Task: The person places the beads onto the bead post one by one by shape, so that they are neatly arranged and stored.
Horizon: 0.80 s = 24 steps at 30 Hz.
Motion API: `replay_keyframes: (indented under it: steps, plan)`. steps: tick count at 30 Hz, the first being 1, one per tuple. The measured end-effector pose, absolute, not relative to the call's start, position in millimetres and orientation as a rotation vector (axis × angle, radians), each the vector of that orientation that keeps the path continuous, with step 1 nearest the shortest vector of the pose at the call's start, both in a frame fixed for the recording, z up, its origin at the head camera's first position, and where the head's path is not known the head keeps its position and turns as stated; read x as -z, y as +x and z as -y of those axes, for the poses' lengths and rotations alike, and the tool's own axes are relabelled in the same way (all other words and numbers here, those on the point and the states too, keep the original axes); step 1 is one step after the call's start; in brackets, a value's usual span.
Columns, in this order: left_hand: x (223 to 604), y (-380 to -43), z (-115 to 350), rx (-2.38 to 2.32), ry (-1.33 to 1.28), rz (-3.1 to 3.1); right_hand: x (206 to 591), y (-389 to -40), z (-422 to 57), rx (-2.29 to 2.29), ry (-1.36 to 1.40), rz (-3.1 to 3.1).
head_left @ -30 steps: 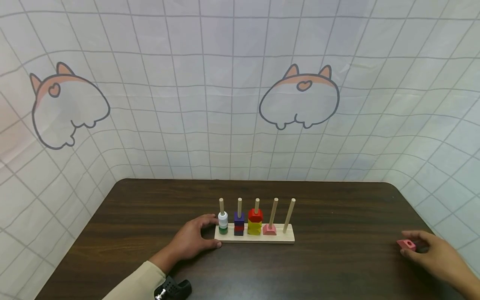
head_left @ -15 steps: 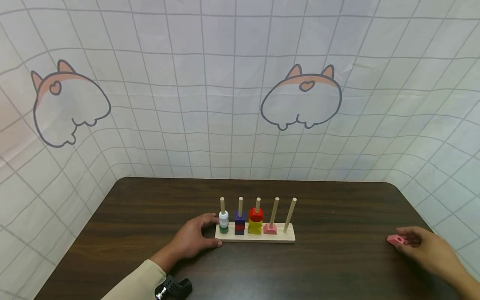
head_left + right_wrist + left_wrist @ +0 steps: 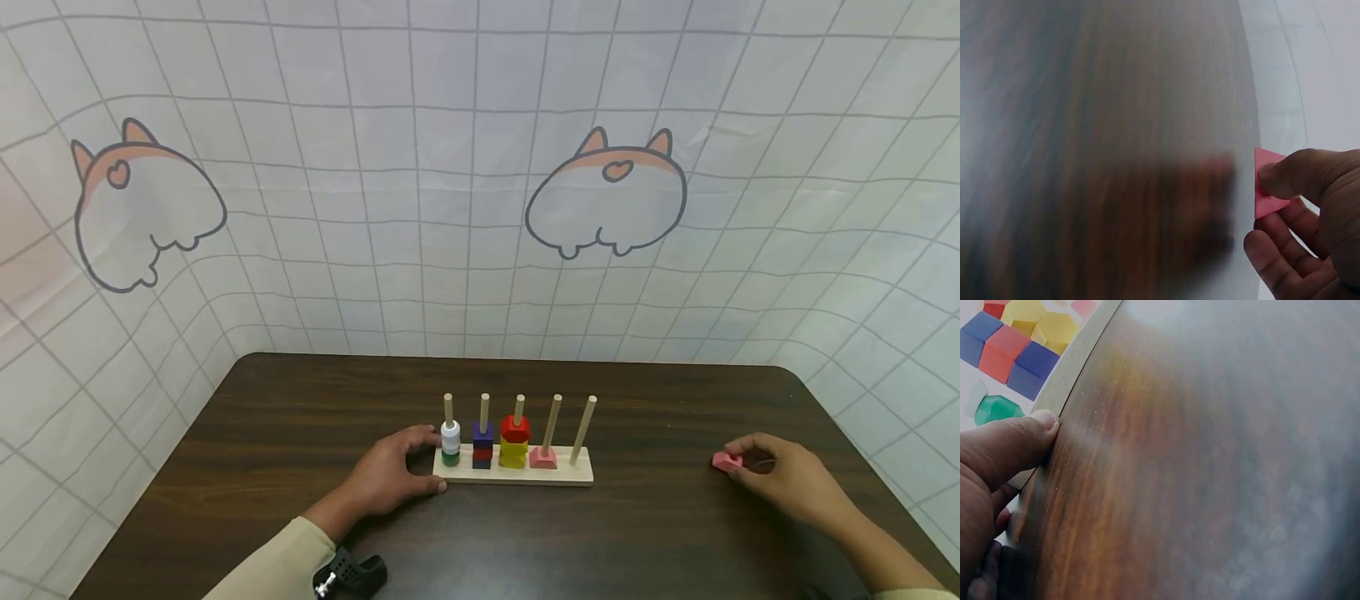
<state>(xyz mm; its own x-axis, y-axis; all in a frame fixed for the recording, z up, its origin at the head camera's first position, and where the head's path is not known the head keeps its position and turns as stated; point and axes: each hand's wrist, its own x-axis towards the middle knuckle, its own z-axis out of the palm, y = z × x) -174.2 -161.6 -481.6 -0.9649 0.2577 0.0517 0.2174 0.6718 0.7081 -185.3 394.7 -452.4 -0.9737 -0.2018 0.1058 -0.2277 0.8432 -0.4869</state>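
A pale wooden peg board [image 3: 517, 476] stands on the table with five upright pegs. My left hand [image 3: 384, 475] grips its left end, thumb along the front edge. White pieces [image 3: 450, 435] sit above a green one [image 3: 997, 409] on the leftmost peg. Beside them are blue-purple and red blocks [image 3: 483, 442], then a red piece [image 3: 515, 429] over yellow ones [image 3: 513, 452]. One pink block [image 3: 543, 457] is on the fourth peg; the rightmost peg [image 3: 582, 430] is bare. Off to the right, my right hand [image 3: 798, 483] pinches another pink block [image 3: 726, 462] between thumb and fingers.
The dark wooden table [image 3: 637, 533] extends around the board on all sides. A white gridded cloth [image 3: 375, 208] with cartoon animals hangs behind and at both sides. A black wrist strap [image 3: 351, 575] is on my left wrist.
My right hand has moved left and slightly away from me, carrying the pink block toward the board. The left hand keeps its hold, and the board stays in place.
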Motion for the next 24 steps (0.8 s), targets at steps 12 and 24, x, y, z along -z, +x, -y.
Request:
replay_keyframes:
  steps: [12,24]
  plan:
    - [482,-176,161,-1.194,0.416,-2.824,437,-201,-339,-0.876,0.558,2.901]
    - [483,-176,162,-1.18,0.4,-2.822,417,-207,-308,-0.867,0.716,2.812]
